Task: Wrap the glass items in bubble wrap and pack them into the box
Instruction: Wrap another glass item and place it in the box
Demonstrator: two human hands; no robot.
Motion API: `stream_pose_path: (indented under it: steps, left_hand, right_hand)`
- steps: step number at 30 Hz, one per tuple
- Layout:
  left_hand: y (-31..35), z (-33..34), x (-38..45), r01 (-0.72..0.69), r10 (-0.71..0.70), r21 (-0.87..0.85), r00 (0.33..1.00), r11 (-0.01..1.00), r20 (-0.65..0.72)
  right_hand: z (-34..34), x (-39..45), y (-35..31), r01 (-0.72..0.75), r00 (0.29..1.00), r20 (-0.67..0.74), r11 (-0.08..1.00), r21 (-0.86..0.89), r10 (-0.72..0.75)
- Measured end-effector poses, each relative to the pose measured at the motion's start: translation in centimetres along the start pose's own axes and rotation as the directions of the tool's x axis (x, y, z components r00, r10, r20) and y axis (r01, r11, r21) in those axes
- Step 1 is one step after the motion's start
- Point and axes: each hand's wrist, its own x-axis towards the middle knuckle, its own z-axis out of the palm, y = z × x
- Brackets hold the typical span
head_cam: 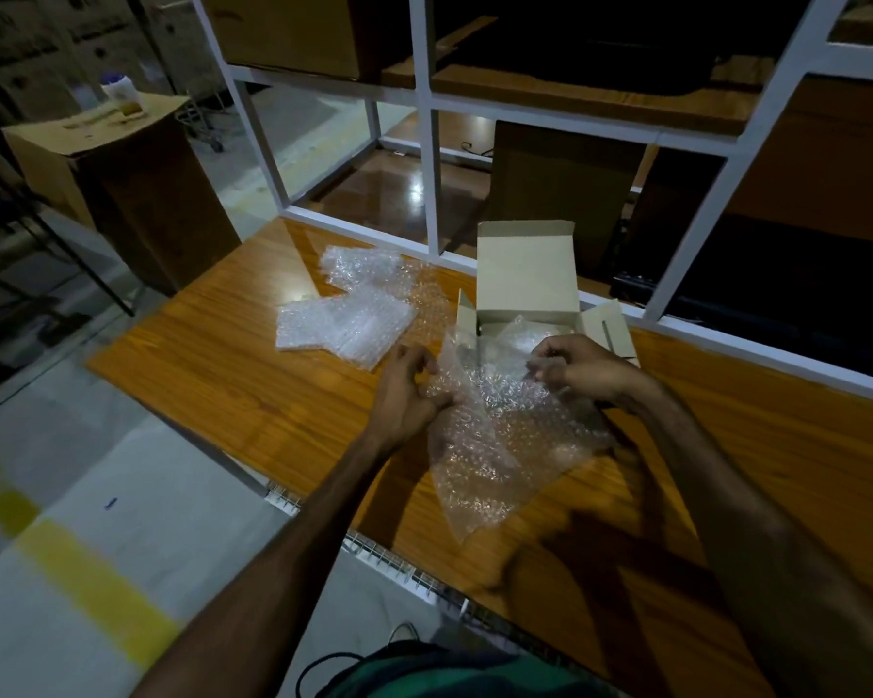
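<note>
A clear sheet of bubble wrap (495, 445) lies crumpled on the wooden table (233, 365) in front of me. My left hand (407, 390) pinches its left edge with curled fingers. My right hand (580, 367) pinches its upper right edge. Just behind the hands stands a small open cardboard box (525, 274) with its lid up, and some bubble wrap shows inside it. I cannot make out a glass item within the sheet.
More bubble wrap pieces (346, 322) lie on the table to the left of the box. A white window frame (432, 178) runs along the table's far edge. A tall cardboard carton (122, 193) stands on the floor at the left.
</note>
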Motion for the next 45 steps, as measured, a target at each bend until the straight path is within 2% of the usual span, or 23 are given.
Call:
stream_pose_path:
  steps: [2, 5, 8, 10, 12, 14, 17, 20, 25, 28, 30, 32, 34, 36, 41, 43, 45]
  left_hand:
    - [-0.3, 0.5, 0.7, 0.046, -0.046, -0.001, 0.997, 0.999, 0.062]
    - [-0.7, 0.5, 1.6, 0.178, -0.164, -0.036, 0.955, 0.983, 0.248]
    - [-0.9, 0.2, 1.9, 0.153, -0.155, 0.034, 0.913, 0.988, 0.378]
    - [-1.1, -0.3, 1.9, 0.171, -0.177, 0.053, 0.888, 0.984, 0.425]
    - [-1.3, -1.3, 1.8, 0.281, -0.26, 0.022, 0.854, 0.96, 0.45]
    - [-1.6, -2.4, 1.6, 0.314, -0.264, -0.037, 0.851, 0.949, 0.453]
    - [-1.4, -3.2, 0.7, 0.278, -0.229, -0.063, 0.885, 0.959, 0.406]
    - [-1.2, -2.8, -0.1, 0.194, -0.188, 0.023, 0.907, 0.981, 0.377]
    - [-1.6, -0.9, -1.1, 0.001, -0.041, 0.127, 0.948, 0.992, 0.316]
    - [-1.9, 0.1, -2.1, -0.097, 0.057, 0.165, 0.971, 0.982, 0.233]
    - [-2.1, 0.6, -2.8, -0.244, 0.195, 0.265, 0.961, 0.933, 0.195]
    - [-2.6, 1.2, -3.4, -0.332, 0.271, 0.35, 0.939, 0.876, 0.213]
    - [-3.1, 2.1, -4.1, -0.344, 0.276, 0.405, 0.936, 0.847, 0.218]
    - [-3.8, 2.7, -4.8, -0.364, 0.293, 0.444, 0.93, 0.819, 0.222]
    - [-4.8, 2.4, -6.3, -0.378, 0.318, 0.435, 0.925, 0.817, 0.206]
    - [-4.9, 2.0, -6.6, -0.376, 0.3, 0.444, 0.925, 0.813, 0.234]
    - [-5.1, 1.5, -6.8, -0.389, 0.287, 0.439, 0.916, 0.81, 0.281]
  right_hand:
    - [0.1, -0.2, 0.3, 0.005, 1.0, -0.017, 1.0, 0.023, -0.005]
    - [0.1, -0.5, 0.7, -0.001, 1.0, -0.029, 0.999, 0.053, 0.002]
    - [0.0, -0.8, 1.0, -0.011, 0.999, -0.032, 1.0, 0.015, 0.011]
    - [-0.3, -1.1, 1.2, -0.022, 1.0, -0.019, 0.999, -0.03, 0.021]
    - [-0.4, -1.4, 1.7, -0.048, 0.998, 0.026, 0.996, -0.077, 0.05]
    - [-0.5, -1.8, 2.4, -0.081, 0.993, 0.081, 0.99, -0.117, 0.091]
    - [-0.1, -2.3, 3.9, -0.127, 0.974, 0.171, 0.985, -0.113, 0.145]
    - [0.7, -2.5, 5.0, -0.121, 0.97, 0.206, 0.99, -0.069, 0.132]
    - [2.5, -2.6, 5.9, -0.033, 0.998, 0.057, 0.996, 0.08, 0.028]
    - [3.4, -2.7, 6.9, -0.009, 0.998, -0.057, 0.996, 0.09, 0.014]
    - [3.9, -2.6, 7.7, -0.037, 0.991, -0.127, 0.998, 0.053, 0.044]
    - [4.2, -2.7, 8.2, -0.072, 0.987, -0.14, 0.996, 0.052, 0.079]
    - [4.6, -2.8, 8.3, -0.064, 0.992, -0.107, 0.995, 0.075, 0.071]
    - [5.1, -2.9, 8.2, -0.016, 0.995, -0.1, 1.0, 0.006, 0.016]
    - [7.0, -3.2, 7.8, 0.086, 0.96, -0.234, 0.955, -0.283, -0.156]
    - [7.4, -3.2, 8.0, 0.152, 0.933, -0.243, 0.901, -0.407, -0.267]
    - [7.3, -3.1, 8.5, 0.23, 0.907, -0.194, 0.824, -0.517, -0.375]
